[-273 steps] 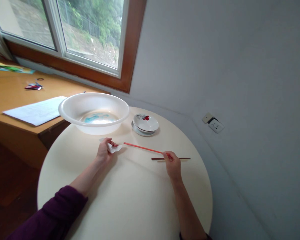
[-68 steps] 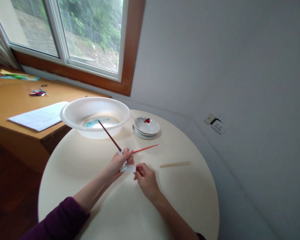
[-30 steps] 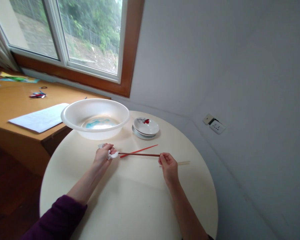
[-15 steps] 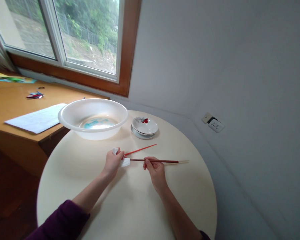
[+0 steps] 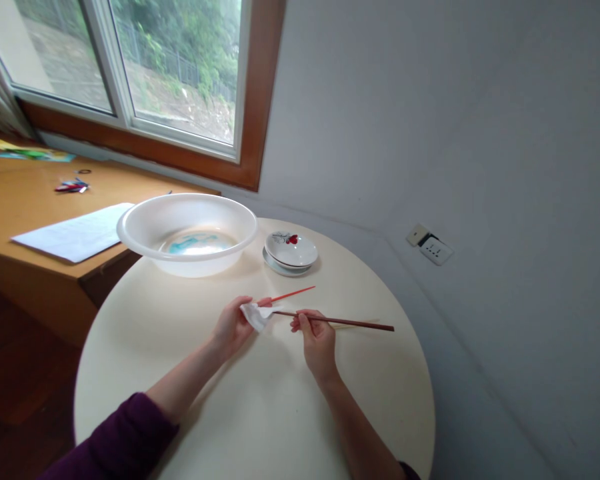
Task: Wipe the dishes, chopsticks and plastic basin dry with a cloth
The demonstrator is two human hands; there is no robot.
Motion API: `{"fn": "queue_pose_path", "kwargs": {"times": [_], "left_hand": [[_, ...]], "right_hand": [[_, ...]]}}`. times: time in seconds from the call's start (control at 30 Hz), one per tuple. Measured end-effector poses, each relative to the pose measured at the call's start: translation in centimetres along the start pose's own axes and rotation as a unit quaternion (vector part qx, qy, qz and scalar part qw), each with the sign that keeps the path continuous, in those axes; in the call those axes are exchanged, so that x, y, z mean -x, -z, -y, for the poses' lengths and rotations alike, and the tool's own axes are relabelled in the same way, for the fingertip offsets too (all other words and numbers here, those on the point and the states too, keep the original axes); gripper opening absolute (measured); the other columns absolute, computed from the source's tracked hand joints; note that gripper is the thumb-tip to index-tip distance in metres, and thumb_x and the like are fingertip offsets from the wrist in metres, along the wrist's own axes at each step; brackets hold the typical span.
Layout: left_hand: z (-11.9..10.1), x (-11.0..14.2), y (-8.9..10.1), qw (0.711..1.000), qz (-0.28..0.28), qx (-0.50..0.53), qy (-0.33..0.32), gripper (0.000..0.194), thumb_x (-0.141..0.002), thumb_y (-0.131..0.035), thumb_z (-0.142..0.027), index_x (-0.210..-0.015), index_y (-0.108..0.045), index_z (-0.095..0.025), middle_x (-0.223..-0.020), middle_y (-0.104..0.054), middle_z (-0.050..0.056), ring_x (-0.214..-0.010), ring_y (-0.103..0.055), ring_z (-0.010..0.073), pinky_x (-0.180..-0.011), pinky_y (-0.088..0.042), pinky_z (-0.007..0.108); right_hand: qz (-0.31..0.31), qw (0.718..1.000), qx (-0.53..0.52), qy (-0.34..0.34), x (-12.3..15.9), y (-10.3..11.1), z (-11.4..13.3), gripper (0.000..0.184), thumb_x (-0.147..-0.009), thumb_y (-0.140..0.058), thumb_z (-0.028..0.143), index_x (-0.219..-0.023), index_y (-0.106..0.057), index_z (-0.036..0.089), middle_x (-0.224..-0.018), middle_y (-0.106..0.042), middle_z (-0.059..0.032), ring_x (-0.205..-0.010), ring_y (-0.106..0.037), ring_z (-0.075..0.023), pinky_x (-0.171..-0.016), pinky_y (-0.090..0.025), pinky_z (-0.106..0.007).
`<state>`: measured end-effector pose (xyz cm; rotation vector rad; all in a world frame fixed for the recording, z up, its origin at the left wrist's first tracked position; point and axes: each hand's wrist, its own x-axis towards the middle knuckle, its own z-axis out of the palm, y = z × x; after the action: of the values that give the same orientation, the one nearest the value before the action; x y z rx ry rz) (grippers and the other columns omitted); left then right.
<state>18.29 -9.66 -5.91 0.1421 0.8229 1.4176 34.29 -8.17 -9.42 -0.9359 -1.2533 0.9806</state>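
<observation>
My left hand point(image 5: 233, 325) is closed on a small white tissue point(image 5: 256, 314) over the round cream table point(image 5: 260, 413). My right hand point(image 5: 316, 337) pinches a dark brown chopstick point(image 5: 353, 323) near its left end; the stick points right, and its left tip meets the tissue. A red chopstick point(image 5: 293, 293) lies on the table just behind my hands. A pale wooden chopstick lies mostly hidden under the brown one.
A big white plastic basin point(image 5: 187, 230) with blue-tinted water stands at the table's back left. Stacked small white dishes point(image 5: 290, 251) with a red mark sit beside it. A wooden desk point(image 5: 35, 207) with paper point(image 5: 73, 231) lies to the left; wall and socket point(image 5: 429, 244) to the right.
My right hand has drawn the brown chopstick rightward through the tissue, so most of it now sticks out to the right. My left hand has stayed closed on the tissue.
</observation>
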Motion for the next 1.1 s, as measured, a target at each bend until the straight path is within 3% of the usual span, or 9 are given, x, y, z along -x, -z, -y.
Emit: {"fn": "queue_pose_path", "kwargs": {"times": [0.2,0.37,0.6,0.7,0.87,1.0,1.1], "left_hand": [[0.1,0.1,0.0,0.999,0.02,0.029,0.001,0.006,-0.072,-0.055,-0.006,-0.074,-0.058,-0.01,-0.081,-0.068,0.015,-0.081,-0.066,0.022,-0.078,-0.053,0.03],[0.7,-0.4,0.6,0.994,0.11,0.002,0.0,0.025,-0.069,-0.055,0.003,-0.09,-0.061,-0.009,-0.093,-0.069,0.011,-0.087,-0.066,0.0189,-0.083,-0.052,0.028],[1.0,-1.3,1.1,0.997,0.004,-0.078,0.022,0.017,-0.075,-0.049,0.004,-0.079,-0.062,-0.007,-0.075,-0.069,0.01,-0.062,-0.065,0.0138,-0.063,-0.055,0.021],[1.0,-1.4,1.4,0.996,0.002,-0.087,0.019,0.016,-0.073,-0.056,0.0,-0.084,-0.063,-0.009,-0.073,-0.069,0.008,-0.063,-0.065,0.0152,-0.063,-0.055,0.023],[0.8,-1.2,1.2,0.995,-0.015,-0.097,-0.001,0.018,-0.069,-0.055,0.004,-0.079,-0.063,-0.01,-0.074,-0.07,0.007,-0.062,-0.063,0.0131,-0.06,-0.053,0.02],[0.9,-0.8,0.7,0.992,-0.006,-0.128,-0.013,0.03,-0.063,-0.044,0.01,-0.076,-0.062,-0.01,-0.07,-0.068,0.005,-0.059,-0.061,0.0108,-0.058,-0.051,0.018],[1.2,-0.6,0.7,0.99,0.037,-0.134,-0.006,0.033,-0.056,-0.043,0.01,-0.073,-0.062,-0.011,-0.068,-0.067,0.004,-0.062,-0.062,0.011,-0.061,-0.051,0.017]], "right_hand": [[-0.03,0.999,-0.007,0.014,-0.2,0.1,-0.2,0.034,-0.074,-0.064,0.048,-0.078,-0.059,0.015,-0.059,-0.065,-0.0018,-0.053,-0.063,-0.0153,-0.049,-0.055,-0.029],[-0.046,0.999,-0.009,0.013,-0.4,0.3,-0.4,0.033,-0.075,-0.063,0.047,-0.079,-0.059,0.014,-0.06,-0.066,-0.0019,-0.054,-0.064,-0.0153,-0.05,-0.056,-0.028],[-0.043,0.999,0.01,0.019,-0.4,0.4,-0.6,0.033,-0.077,-0.061,0.047,-0.08,-0.058,0.015,-0.061,-0.065,-0.0023,-0.055,-0.065,-0.0164,-0.05,-0.057,-0.03],[-0.049,0.997,0.029,0.051,-0.4,0.5,-0.5,0.029,-0.081,-0.056,0.045,-0.08,-0.055,0.016,-0.064,-0.064,-0.0021,-0.057,-0.064,-0.0159,-0.05,-0.056,-0.029],[-0.054,0.985,0.092,0.133,0.0,0.9,0.1,0.027,-0.092,-0.038,0.039,-0.083,-0.052,0.018,-0.083,-0.066,-0.0066,-0.075,-0.066,-0.0165,-0.07,-0.054,-0.034],[-0.012,0.971,0.176,0.164,0.6,1.1,0.6,0.024,-0.093,-0.036,0.034,-0.083,-0.052,0.02,-0.053,-0.055,0.0045,-0.047,-0.056,-0.0111,-0.053,-0.048,-0.023],[0.042,0.946,0.251,0.201,0.9,0.9,1.1,0.022,-0.091,-0.042,0.032,-0.088,-0.059,0.019,-0.054,-0.057,0.0034,-0.045,-0.054,-0.0107,-0.048,-0.045,-0.02]]}}
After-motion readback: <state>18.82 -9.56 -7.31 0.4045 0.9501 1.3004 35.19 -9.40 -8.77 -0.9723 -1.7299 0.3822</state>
